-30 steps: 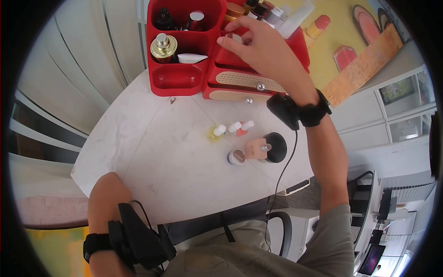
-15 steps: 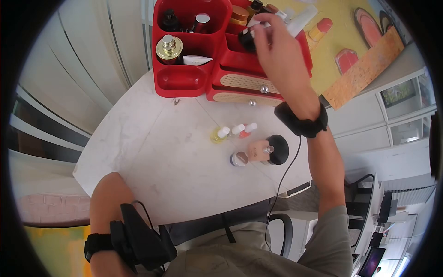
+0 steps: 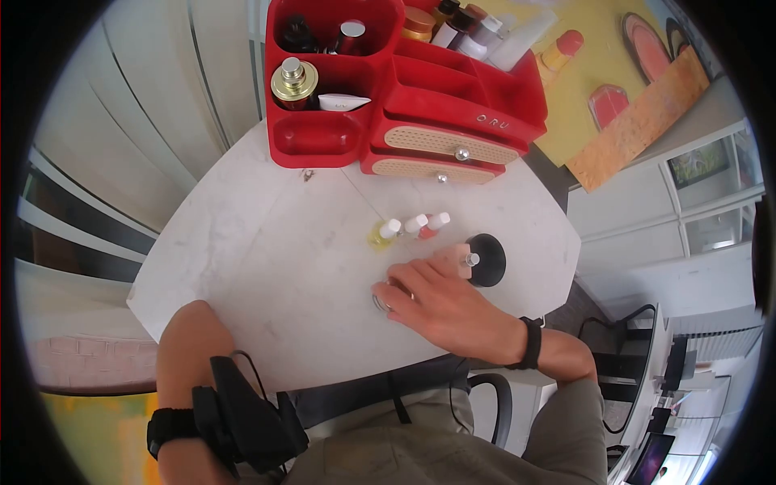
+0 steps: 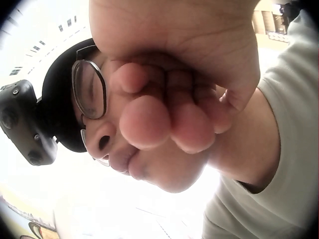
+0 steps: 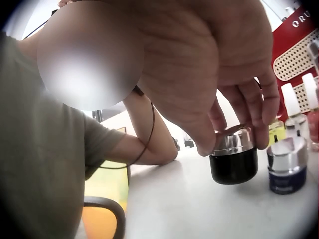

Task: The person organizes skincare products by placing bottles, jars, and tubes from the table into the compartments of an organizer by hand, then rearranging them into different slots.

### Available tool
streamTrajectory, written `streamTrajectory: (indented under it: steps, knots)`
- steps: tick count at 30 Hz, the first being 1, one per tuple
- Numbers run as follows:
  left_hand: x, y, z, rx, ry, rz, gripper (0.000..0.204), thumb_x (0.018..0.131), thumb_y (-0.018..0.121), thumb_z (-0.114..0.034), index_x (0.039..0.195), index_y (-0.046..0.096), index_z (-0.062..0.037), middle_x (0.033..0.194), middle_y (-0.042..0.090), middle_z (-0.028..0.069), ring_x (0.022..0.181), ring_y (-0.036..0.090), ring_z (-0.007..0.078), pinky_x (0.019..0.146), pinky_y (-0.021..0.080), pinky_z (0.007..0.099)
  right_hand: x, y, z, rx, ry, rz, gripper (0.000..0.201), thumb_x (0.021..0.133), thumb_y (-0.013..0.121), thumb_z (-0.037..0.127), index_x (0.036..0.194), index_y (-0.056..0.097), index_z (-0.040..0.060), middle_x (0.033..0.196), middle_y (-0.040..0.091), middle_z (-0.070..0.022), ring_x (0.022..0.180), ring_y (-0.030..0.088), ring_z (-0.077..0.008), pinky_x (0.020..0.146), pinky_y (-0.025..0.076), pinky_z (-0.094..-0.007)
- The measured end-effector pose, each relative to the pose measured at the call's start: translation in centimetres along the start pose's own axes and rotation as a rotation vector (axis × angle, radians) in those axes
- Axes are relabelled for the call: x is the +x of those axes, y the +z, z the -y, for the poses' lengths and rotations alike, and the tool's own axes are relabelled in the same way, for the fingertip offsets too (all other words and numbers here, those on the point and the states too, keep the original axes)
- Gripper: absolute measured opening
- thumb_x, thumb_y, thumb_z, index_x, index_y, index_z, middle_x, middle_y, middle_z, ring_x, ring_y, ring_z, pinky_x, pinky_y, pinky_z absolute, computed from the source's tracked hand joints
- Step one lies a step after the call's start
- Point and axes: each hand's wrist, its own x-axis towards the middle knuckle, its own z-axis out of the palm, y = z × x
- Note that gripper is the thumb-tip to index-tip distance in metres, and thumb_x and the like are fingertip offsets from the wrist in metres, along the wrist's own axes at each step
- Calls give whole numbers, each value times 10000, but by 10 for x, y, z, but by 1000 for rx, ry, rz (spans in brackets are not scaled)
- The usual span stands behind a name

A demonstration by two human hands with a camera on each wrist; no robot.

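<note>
My right hand [image 3: 453, 311] is low over the front of the white table. Its thumb and fingers grip a small cosmetic jar [image 5: 234, 157] by its silver lid, and the jar's black base points down at the tabletop. Close beside it in the right wrist view stands a dark blue jar [image 5: 287, 169] with a silver lid. A peach bottle [image 3: 453, 260] and a round black container [image 3: 488, 260] are just beyond the knuckles. In the left wrist view my left hand [image 4: 174, 74] is raised near the person's head, fingers loosely curled and holding nothing; the head view does not show it.
A red organizer [image 3: 440, 113] with two drawers stands at the table's back, holding several bottles and a white tube [image 3: 343, 102]. Three small white-capped bottles [image 3: 415, 225] stand mid-table [image 3: 267, 242]. A chair [image 3: 618, 356] is at the right.
My right hand lifted the black jar out of the red organizer's front compartment and carried it down to the table's front, beside the small bottles. The left arm has stayed in place.
</note>
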Motion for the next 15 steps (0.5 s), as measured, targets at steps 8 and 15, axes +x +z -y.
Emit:
streamTrajectory:
  steps: [8, 15]
  knots:
    - [-1, 4, 1, 36, -46, -14, 412, 971, 537, -255, 588, 556, -104, 570, 611, -18, 545, 578, 104, 513, 456, 225, 5, 1, -5, -204, -42, 12, 306, 867, 673, 126, 1159, 634, 38, 976, 562, -106, 957, 579, -236, 872, 426, -396]
    - [-2, 9, 21, -154, -35, -38, 411, 962, 531, -230, 571, 548, -103, 565, 614, -16, 543, 569, 107, 522, 461, 225, 73, -77, -32, -110, -40, -378, 351, 806, 794, 172, 1105, 645, 63, 1042, 642, -101, 953, 630, -278, 811, 513, -454]
